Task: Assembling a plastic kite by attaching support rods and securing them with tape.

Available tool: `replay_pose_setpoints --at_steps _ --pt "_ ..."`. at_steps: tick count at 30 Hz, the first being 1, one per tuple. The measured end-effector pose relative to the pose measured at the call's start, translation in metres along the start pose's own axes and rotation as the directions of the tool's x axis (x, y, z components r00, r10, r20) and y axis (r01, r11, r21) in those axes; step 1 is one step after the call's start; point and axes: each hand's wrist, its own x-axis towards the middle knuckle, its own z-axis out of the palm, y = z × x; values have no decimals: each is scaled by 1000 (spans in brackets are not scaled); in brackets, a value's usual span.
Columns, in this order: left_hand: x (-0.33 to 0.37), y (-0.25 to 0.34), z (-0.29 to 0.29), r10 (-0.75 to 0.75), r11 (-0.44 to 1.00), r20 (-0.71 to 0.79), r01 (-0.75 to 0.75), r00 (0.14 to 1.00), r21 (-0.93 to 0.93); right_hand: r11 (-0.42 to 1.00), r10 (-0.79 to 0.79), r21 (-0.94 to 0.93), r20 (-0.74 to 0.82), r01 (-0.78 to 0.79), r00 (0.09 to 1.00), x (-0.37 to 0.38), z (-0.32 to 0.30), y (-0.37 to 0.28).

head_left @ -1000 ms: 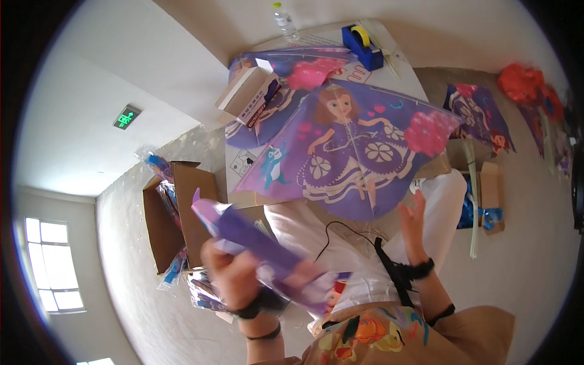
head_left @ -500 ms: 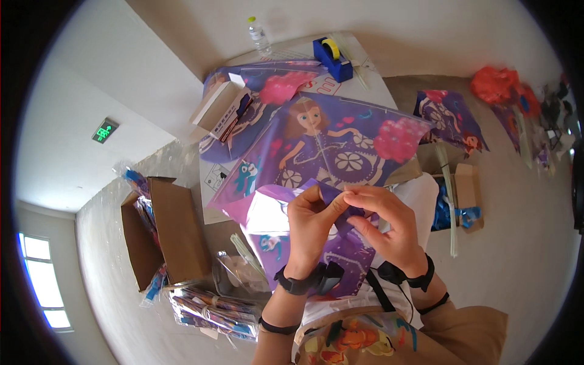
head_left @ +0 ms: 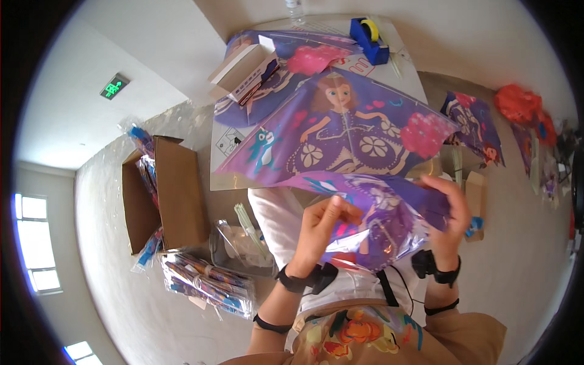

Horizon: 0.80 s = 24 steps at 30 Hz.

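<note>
A purple kite sheet printed with a princess, pink flowers and a blue unicorn-like figure lies on the table, partly under thin rods. Over my lap, in front of the table's near edge, bulges a shiny purple printed kite part; whether it joins the sheet above is unclear. My right hand grips its right corner, thumb and fingers around the dark purple edge. At its left side is my left hand, thumb raised apart from half-curled fingers, with nothing visible between them. Both wrists wear black straps.
On the table stand a white open box, a blue tape dispenser and a bottle. A cardboard box, bagged kites and a plastic tray with sticks are at left. Another kite lies right.
My hands have moved apart from a shared pinch on the purple corner. The right one went right with the edge, spreading the sheet across my lap; the view has shifted slightly.
</note>
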Motion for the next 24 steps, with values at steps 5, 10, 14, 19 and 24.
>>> replay_pose_setpoints --at_steps 5,10,14,19,24 --pt "2 -60 -73 -464 727 152 472 873 -499 864 -244 434 -86 257 966 -2 -58 19" --pt "17 -32 -80 -374 586 -108 145 921 -797 835 -529 538 728 115 436 37 -97 -4" --pt "18 -38 -91 -159 886 -336 -15 928 -463 893 -427 448 808 48 407 30 -120 -9" --pt "5 14 -41 145 974 -464 -44 874 221 920 390 -279 704 -274 594 -18 -64 15" --pt "0 35 2 156 985 -383 -115 911 128 985 160 -172 806 -33 570 -23 3 10"
